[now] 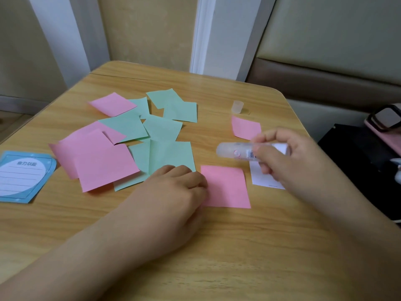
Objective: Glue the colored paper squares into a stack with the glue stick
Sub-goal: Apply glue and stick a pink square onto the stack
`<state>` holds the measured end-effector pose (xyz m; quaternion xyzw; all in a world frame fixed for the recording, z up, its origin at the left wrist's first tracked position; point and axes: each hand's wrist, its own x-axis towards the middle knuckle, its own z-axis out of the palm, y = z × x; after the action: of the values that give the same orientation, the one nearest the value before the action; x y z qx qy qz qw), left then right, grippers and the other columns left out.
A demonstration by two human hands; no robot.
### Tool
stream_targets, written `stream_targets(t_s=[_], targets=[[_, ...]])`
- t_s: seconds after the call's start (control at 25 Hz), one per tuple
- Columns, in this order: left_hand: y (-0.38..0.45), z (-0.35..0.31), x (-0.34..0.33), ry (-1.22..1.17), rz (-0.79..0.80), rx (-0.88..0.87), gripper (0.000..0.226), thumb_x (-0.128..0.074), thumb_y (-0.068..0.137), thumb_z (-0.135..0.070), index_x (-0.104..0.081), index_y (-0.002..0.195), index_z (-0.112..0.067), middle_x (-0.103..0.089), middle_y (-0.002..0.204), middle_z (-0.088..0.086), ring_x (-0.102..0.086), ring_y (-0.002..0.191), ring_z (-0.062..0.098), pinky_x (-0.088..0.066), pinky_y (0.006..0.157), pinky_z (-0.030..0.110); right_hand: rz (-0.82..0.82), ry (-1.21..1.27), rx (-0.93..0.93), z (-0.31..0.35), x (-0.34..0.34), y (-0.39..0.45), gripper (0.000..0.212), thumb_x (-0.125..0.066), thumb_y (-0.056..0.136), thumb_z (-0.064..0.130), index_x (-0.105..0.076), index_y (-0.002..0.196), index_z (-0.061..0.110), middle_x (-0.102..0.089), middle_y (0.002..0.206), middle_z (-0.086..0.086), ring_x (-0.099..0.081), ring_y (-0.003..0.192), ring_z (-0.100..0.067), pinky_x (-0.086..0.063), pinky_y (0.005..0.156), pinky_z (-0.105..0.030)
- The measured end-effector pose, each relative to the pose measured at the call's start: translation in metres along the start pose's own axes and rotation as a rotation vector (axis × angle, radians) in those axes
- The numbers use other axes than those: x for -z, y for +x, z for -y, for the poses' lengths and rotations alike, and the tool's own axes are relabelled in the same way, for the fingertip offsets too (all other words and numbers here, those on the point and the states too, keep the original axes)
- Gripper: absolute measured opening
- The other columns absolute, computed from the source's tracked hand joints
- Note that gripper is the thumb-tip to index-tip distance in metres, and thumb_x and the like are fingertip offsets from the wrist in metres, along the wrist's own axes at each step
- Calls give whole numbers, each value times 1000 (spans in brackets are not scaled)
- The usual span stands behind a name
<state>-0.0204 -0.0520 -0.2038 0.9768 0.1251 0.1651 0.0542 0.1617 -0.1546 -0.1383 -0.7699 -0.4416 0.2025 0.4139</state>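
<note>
One pink square (225,186) lies flat by itself at the near middle of the wooden table (217,257), apart from the loose heap of pink and green squares (138,140) to its left. It appears to be the base of the stack, with no second sheet on it yet. The left hand (173,187) rests with curled fingers on its left edge, pinning the paper down. The right hand (288,155) pinches the glue stick (236,151) between thumb and fingertips, holding it nearly level just above and behind the square; the stick is blurred, so whether its tip is bare cannot be read, though a translucent cap (237,107) stands farther back on the table.

To do this step well, the person should probably tip the stick's working end down onto the pink sheet and draw it in short strokes away from the holding hand, so the paper stays taut rather than buckling. Glue along the edges and corners matters most. A second pink square (246,128) lies just behind the right hand, and a white slip (260,177) sits partly beneath it, both near enough to catch stray glue.
</note>
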Motion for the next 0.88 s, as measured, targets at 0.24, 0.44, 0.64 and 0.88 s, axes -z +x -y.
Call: stream_targets(t_s=[0.24,0.44,0.64,0.88], targets=[[2,-2,-6,-10,-15,24,38,-36,88,-34,-71,92,-19,-65,92,-4,-59,81,22,-52,68,39,39,-191,168,16,-22,34,34,-65,81,37,-59,61,10,-39,42,10,-34,40,-5,-26,39,-14],[2,-3,-6,-25,-25,31,39,-37,86,-34,-73,90,-19,-65,90,-5,-59,78,22,-53,63,40,55,-302,231,16,-32,48,41,-65,80,43,-59,67,5,-41,43,12,-37,43,-5,-30,43,-16],[3,-5,-6,-14,-27,40,40,-36,84,-33,-73,87,-20,-65,86,-5,-59,75,23,-53,60,39,95,-300,251,15,-35,49,36,-65,81,42,-60,69,8,-44,45,15,-39,44,-3,-30,42,-13],[4,-5,-5,-16,-14,54,39,-35,85,-32,-73,85,-21,-64,84,-5,-60,76,22,-52,62,39,80,-304,219,9,-24,46,29,-66,81,38,-61,68,12,-45,45,12,-40,43,-1,-31,43,-12]])
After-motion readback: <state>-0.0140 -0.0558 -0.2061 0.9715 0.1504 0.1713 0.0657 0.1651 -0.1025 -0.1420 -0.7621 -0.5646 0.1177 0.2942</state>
